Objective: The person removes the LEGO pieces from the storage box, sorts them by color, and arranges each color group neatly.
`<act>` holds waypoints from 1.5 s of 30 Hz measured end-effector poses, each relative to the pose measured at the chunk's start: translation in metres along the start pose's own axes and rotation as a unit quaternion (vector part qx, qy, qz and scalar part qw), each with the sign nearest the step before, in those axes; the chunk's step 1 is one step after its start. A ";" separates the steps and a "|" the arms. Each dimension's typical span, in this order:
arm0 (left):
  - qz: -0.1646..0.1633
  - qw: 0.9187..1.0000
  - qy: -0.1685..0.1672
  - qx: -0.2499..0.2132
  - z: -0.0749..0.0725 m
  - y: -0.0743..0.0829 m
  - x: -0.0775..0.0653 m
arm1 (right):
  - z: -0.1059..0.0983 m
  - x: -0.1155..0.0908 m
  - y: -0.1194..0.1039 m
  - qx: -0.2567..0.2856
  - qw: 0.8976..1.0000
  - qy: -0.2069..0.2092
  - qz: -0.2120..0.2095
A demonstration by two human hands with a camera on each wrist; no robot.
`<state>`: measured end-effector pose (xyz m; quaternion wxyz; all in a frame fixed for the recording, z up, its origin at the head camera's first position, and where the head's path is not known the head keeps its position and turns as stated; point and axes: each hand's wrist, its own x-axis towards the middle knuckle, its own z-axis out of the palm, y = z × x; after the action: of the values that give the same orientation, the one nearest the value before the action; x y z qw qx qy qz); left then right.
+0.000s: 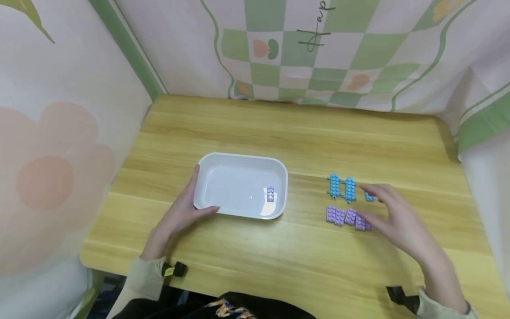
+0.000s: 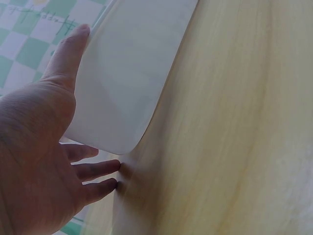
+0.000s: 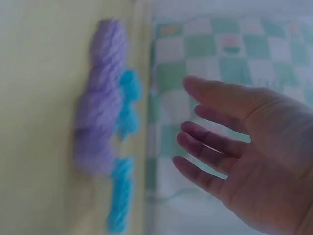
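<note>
A white rectangular tray (image 1: 243,215) lies on the table, with one purple building brick (image 1: 270,194) near its right end inside. My left hand (image 1: 183,208) rests against the tray's left near corner, thumb along the near rim and fingers by the left end. In the left wrist view those fingers are nearly straight. My right hand (image 1: 402,221) hovers with fingers apart and nothing between them, over the right end of two rows of bricks. The far row is blue bricks with side pegs (image 1: 349,189); the near one is several purple bricks (image 1: 339,216). The hand partly hides the rightmost pieces.
The wooden table (image 1: 255,261) reaches to a patterned cloth (image 1: 311,75) at the back and a cloth wall (image 1: 59,155) on the left. The near table edge runs just before the person's body.
</note>
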<state>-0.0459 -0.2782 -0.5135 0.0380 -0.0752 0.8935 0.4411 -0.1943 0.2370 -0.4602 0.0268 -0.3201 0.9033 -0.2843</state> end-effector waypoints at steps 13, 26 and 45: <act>0.008 1.000 0.000 -0.008 0.000 -0.001 0.000 | 0.015 0.071 -0.067 0.032 0.994 -0.025 -0.105; -0.002 1.000 -0.004 -0.007 0.001 -0.001 0.001 | 0.060 0.121 -0.107 0.048 0.982 -0.141 -0.119; -0.004 1.000 -0.005 -0.006 0.001 -0.002 0.002 | 0.118 0.153 -0.137 -0.181 0.943 -0.239 -0.142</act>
<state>-0.0471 -0.2792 -0.5157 0.0438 -0.0766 0.8903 0.4468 -0.2118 0.0007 -0.4653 0.1423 -0.5031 0.8518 -0.0318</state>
